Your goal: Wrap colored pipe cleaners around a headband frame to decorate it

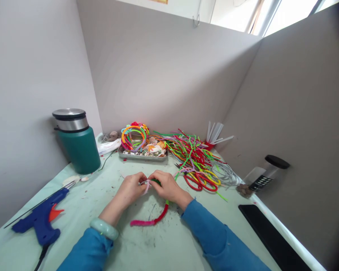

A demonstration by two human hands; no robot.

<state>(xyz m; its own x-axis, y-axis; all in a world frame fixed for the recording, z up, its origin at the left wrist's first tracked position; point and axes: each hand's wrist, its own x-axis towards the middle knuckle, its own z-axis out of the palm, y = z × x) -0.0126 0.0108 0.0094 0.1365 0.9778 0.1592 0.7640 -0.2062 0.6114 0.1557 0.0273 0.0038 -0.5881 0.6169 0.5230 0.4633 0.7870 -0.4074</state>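
Both hands meet over the middle of the table, fingers pinched close together. My left hand (132, 187) grips a pale pink pipe cleaner (147, 186), whose short end hangs down between the hands. Closed on the same work is my right hand (165, 184), with a dark green stretch showing under its fingers. From beneath the right hand a pipe cleaner strand, red and magenta (149, 222) with a bit of bright green, curves down onto the table. Exactly how the pieces join is hidden by the fingers.
A blue glue gun (41, 216) and a green bottle (79, 146) stand left. Behind are a metal tray (142, 157) with colourful rings, a heap of pipe cleaners (192, 150) and red-handled scissors (203, 182). To the right are a tipped jar (261, 178) and a black strip (268, 233).
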